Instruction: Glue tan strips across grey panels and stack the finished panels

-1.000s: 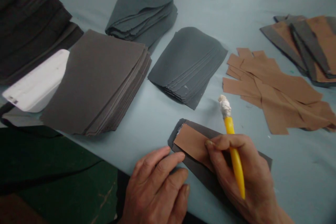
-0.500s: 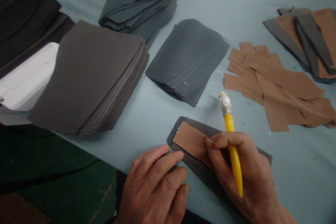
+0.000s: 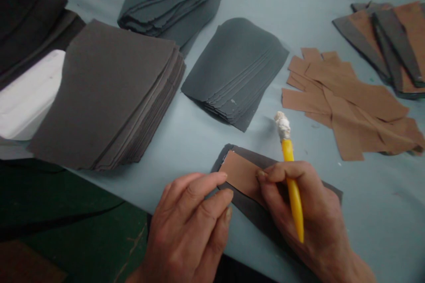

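A tan strip (image 3: 244, 172) lies along a dark grey fabric piece (image 3: 257, 221) near the table's front edge. My right hand (image 3: 308, 203) is closed around a yellow-handled glue brush (image 3: 295, 194), its white-caked tip pointing up and away. The thumb and index fingertip of that hand also pinch the strip's long edge. My left hand (image 3: 194, 225) has its fingers stretched out and slightly spread, with nothing in them. Its index fingertip reaches the near left corner of the strip. A thin white residue shows along the strip's left end.
A thick stack of dark brown-grey sheets (image 3: 109, 93) sits at the left beside a white container (image 3: 33, 97). Blue-grey pieces (image 3: 239, 66) are fanned out behind. To the right lie loose tan strips (image 3: 348, 101) and grey pieces bearing tan strips (image 3: 392, 44).
My left hand has shifted slightly up and left, its index finger now at the strip's corner. My right hand keeps its hold on the brush and the strip. The camera view has shifted slightly.
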